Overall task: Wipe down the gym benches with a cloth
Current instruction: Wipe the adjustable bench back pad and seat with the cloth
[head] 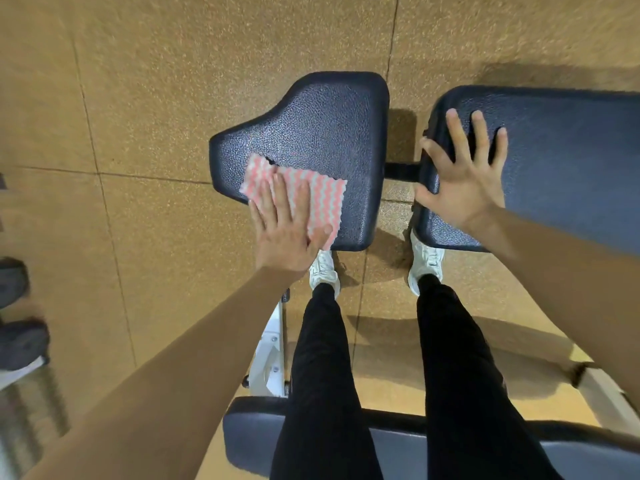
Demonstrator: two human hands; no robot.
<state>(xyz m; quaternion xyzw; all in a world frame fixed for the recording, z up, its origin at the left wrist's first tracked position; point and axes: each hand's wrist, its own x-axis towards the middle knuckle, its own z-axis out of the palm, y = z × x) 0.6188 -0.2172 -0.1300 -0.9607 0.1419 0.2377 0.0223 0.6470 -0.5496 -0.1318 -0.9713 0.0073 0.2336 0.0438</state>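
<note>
Cloth (320, 197) under flat, straight-fingered left hand (287, 237) on seat pad (329, 126)

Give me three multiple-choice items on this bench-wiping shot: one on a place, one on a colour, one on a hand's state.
1. Where does the cloth lie?
A) on the floor
B) on the small seat pad
C) draped over a knee

2. The cloth's wavy stripes are:
A) pink and white
B) blue and yellow
C) green and black

3. The right hand is:
A) clenched in a fist
B) gripping a bottle
C) spread flat on the long pad

Answers: B, the left hand presses it onto that pad; A, pink and white bands show; C, its fingers are straight and splayed.
</note>
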